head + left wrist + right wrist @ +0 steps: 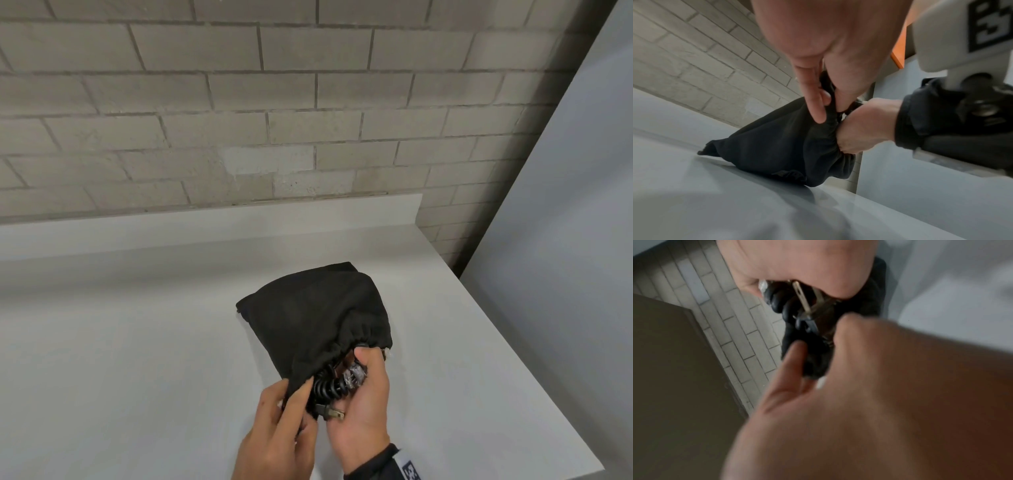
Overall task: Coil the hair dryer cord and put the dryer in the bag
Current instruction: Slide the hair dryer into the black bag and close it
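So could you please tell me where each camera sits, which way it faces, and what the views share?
Head: worn on the head, faces forward and down at the black drawstring bag on the white counter; both hands show.
Left wrist: looks along the left hand pinching the bag's mouth; the right hand shows too.
Right wrist: looks at the coiled cord and plug.
Shared: bag, brick wall.

A pale grey countertop [137, 342] with a low raised back edge runs along a wall of light bricks [239, 102] and ends at a square corner on the right. Lying directly on it, toward that right side, is a black fabric drawstring bag [308, 308], bulging, its far end flat on the surface and its gathered mouth facing the near edge.
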The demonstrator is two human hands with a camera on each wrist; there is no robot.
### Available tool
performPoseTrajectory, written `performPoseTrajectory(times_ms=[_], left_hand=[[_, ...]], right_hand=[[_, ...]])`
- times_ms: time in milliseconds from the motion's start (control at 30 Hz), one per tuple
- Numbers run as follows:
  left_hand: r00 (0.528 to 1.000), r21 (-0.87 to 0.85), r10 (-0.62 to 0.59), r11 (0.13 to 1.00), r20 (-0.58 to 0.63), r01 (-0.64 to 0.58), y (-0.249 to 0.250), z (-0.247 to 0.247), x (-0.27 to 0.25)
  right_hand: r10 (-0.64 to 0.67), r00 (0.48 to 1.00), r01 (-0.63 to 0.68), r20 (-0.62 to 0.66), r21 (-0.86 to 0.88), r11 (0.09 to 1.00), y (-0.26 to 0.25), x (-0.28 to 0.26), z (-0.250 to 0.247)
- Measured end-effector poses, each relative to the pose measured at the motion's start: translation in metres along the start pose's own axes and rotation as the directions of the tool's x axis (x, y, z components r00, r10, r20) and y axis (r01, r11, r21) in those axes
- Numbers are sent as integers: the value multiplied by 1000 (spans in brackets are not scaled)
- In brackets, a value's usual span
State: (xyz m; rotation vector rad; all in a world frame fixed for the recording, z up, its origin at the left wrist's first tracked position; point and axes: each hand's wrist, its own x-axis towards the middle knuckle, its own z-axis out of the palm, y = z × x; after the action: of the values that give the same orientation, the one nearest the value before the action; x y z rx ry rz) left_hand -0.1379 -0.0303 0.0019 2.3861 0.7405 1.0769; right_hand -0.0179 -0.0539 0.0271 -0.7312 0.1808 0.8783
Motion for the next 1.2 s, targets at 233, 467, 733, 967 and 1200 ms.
performPoseTrajectory(times_ms=[233,467,733,967,1200], left_hand=[[998,-95,50,994,46,-45,1,1,-1],[987,-226,-143,966,-74,123,-34,-7,6],[986,-247,-146,956,75,160,-44,-2,-1],[942,-273,-58,949,330,154,-40,-6,-6],[876,-281,-55,936,479,212,-43,-15,-4]], right_hand=[[-125,992,118,-15,-231,966,14,6,-4],[-35,972,207,232,-779,592,12,7,-35],[-6,988,125,155,-773,622,9,-1,-33],[-226,972,142,-70,-593,793,23,4,-30],[-239,969,136,-66,-668,732,32,11,-42]])
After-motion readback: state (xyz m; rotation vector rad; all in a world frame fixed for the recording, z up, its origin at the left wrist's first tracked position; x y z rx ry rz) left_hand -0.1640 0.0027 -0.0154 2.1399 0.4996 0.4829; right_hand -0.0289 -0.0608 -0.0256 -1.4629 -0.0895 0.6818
